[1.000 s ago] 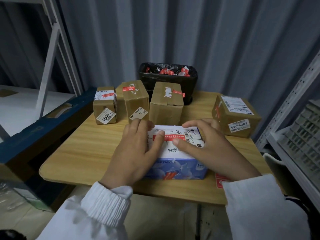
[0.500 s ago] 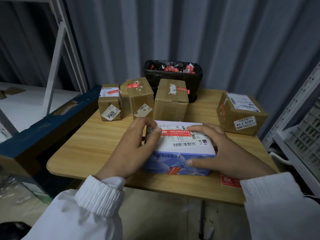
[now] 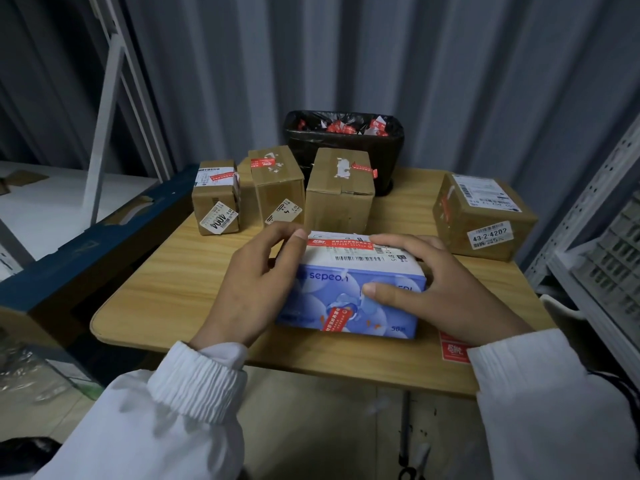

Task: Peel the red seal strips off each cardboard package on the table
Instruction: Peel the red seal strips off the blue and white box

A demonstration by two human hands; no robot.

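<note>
Head view: a blue package (image 3: 322, 299) printed with white lettering is seen lying at the centre of the frame on a wooden bench (image 3: 173, 289), near its lower edge. The package is clasped by the right grip (image 3: 440, 292), with the thumb laid across the blue front face and the fingers curled over the white top. The left end of the package is held by the left grip (image 3: 252, 289), whose fingers are curled, the thumb tip being set at the top edge right beside the left end of a red seal strip (image 3: 341, 244). Whether that strip end is itself pinched cannot be told. The strip is stuck flat along the top label, above a barcode. A second red strip (image 3: 337, 318) is seen on the front face, below the right thumb.

Above the hands in the frame, three brown cardboard packages (image 3: 341, 192) are lined up close together, each marked with a red strip on top. A fourth brown package (image 3: 485, 216) is set apart at the right of the frame, with red tape on its left side. A black bin (image 3: 391, 157) holding red scraps is placed behind the row. A red sticker (image 3: 453, 351) is seen on the bench at the lower right, partly hidden by a white sleeve (image 3: 554, 393).
</note>
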